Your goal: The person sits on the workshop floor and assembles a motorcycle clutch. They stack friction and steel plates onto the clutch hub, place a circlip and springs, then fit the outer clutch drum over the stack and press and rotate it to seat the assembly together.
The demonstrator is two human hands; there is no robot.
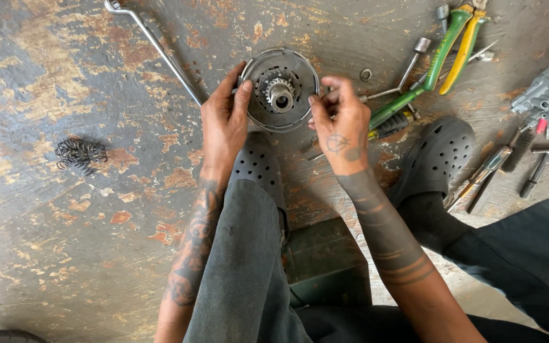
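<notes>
Seen from above, seated on a low green box over a worn, flaking floor. Round metal drum with a toothed hub at its middle, flat on the floor just ahead of the left foot's black perforated clog. Left hand cupped round the drum's left rim, fingers spread along the edge, thumb on the rim. Right hand at the drum's right edge, fingers curled narrow and pinched together; whatever is pinched too small to make out, and touch with the rim hard to tell.

Plenty of bare floor to the left: only a small heap of coiled springs well apart from the hands. Long bent metal bar slanting in from the top edge down to the drum's left side, its upper end cut off. Crowded on the right: green-and-yellow-handled pliers cut by the top edge, an L-shaped socket wrench, a small washer near the drum, a grey cast metal part cut by the right edge, a few thin tools beside the right clog. Yellow-and-black handle partly hidden behind the right hand.
</notes>
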